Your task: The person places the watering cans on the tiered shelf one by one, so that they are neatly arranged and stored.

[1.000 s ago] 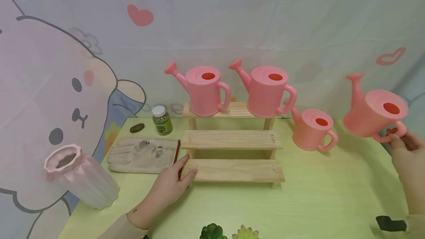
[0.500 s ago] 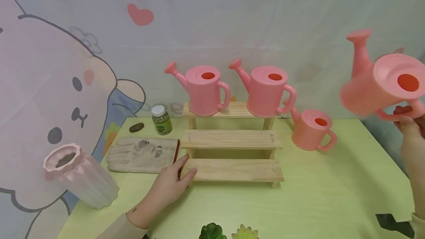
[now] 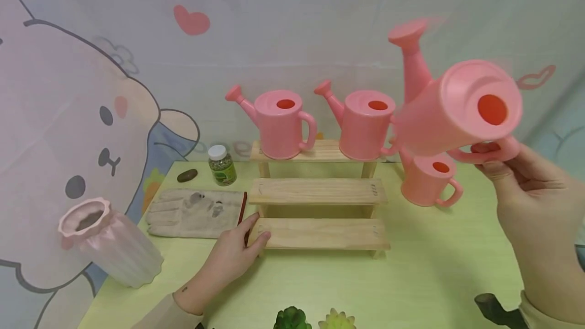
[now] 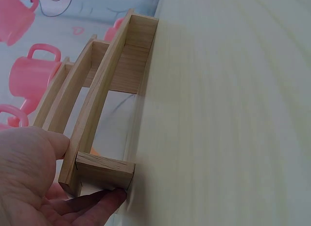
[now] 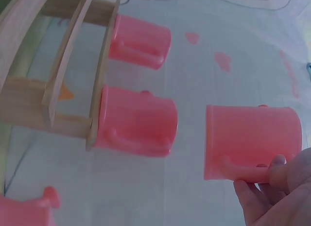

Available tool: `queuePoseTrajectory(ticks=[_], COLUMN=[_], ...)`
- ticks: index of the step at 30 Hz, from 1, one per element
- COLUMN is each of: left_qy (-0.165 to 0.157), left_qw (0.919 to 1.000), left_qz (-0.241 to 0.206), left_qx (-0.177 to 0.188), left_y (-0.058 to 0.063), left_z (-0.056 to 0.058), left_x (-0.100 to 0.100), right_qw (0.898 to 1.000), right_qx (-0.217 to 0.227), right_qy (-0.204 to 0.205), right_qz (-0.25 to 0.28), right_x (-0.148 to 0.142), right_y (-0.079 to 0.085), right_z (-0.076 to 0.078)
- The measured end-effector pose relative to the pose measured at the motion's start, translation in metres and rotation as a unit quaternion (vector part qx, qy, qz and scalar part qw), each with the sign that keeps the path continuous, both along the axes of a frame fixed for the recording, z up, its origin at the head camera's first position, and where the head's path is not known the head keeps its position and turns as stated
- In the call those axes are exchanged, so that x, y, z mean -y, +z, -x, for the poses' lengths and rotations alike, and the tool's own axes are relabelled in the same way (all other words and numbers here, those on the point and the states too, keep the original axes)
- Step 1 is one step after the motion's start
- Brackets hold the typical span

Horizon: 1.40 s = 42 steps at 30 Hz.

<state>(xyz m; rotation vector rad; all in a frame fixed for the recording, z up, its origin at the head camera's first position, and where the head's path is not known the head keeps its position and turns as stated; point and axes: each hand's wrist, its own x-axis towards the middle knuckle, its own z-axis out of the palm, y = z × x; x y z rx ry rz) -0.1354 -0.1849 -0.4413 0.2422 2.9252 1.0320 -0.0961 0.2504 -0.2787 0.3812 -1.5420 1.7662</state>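
Note:
My right hand [image 3: 537,202] pinches the handle of a pink watering can [image 3: 439,113], held in the air at the right and tilted. In the right wrist view that can [image 5: 252,136] hangs apart from the rack. My left hand [image 3: 233,255] grips the left end of a three-step wooden rack [image 3: 320,233] at its lowest step. In the left wrist view the thumb lies on the step and the fingers [image 4: 104,206] curl under its end. Two more pink watering cans, a left one [image 3: 280,126] and a right one [image 3: 363,128], stand upright on the top step.
Another pink watering can [image 3: 422,182] stands on the table right of the rack, partly behind the held one. To the left are a work glove [image 3: 196,215], a lidded jar [image 3: 223,166], a dark stone [image 3: 187,175] and a ribbed vase [image 3: 121,250]. Two succulents, green [image 3: 292,319] and yellow [image 3: 337,320], sit in front.
My right hand has lifted the watering can from low at the right and carried it leftward, towards the rack's top step. The left hand has stayed on the rack.

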Motion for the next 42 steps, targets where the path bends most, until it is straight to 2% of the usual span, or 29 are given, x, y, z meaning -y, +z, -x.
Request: queuePoseTrajectory(ticks=[3,4,6,8,11,14,17,20,23,31,42], left_qy=[0.001,0.001,0.0,-0.001,-0.002,-0.001,0.0,-0.002,-0.005,-0.006,-0.007], left_qw=[1.0,1.0,1.0,1.0,1.0,0.9999,0.9999,0.9999,0.9998,0.9999,1.0], left_qz=[-0.001,0.0,-0.002,0.0,-0.002,-0.005,-0.004,-0.008,-0.013,-0.011,-0.006], left_qx=[0.002,0.002,0.007,0.006,0.008,0.01,0.01,0.013,0.016,0.009,0.001], left_y=[0.0,0.0,0.0,0.0,0.0,0.0,0.0,-0.001,-0.001,-0.001,-0.001], left_z=[0.0,0.0,0.001,0.001,0.002,0.002,0.002,0.003,0.003,0.003,0.002], left_x=[0.001,0.001,0.001,0.001,0.0,0.001,0.001,0.002,0.002,0.001,0.001], right_qw=[0.999,0.998,0.996,0.993,0.986,0.975,0.965,0.957,0.947,0.925,0.896], right_qx=[-0.013,0.002,0.013,0.011,0.015,0.048,0.08,0.115,0.136,0.172,0.252], right_qy=[-0.001,-0.016,-0.02,0.004,0.019,0.015,0.021,0.05,0.058,0.107,0.129], right_qz=[-0.033,-0.055,-0.092,-0.115,-0.162,-0.217,-0.249,-0.261,-0.286,-0.323,-0.342], right_x=[0.022,0.028,0.04,0.049,0.062,0.075,0.089,0.103,0.115,0.137,0.152], right_y=[-0.002,-0.003,-0.005,-0.009,-0.012,-0.015,-0.019,-0.024,-0.029,-0.041,-0.046], right_z=[0.001,0.0,0.002,0.004,0.008,0.011,0.014,0.019,0.025,0.044,0.061])
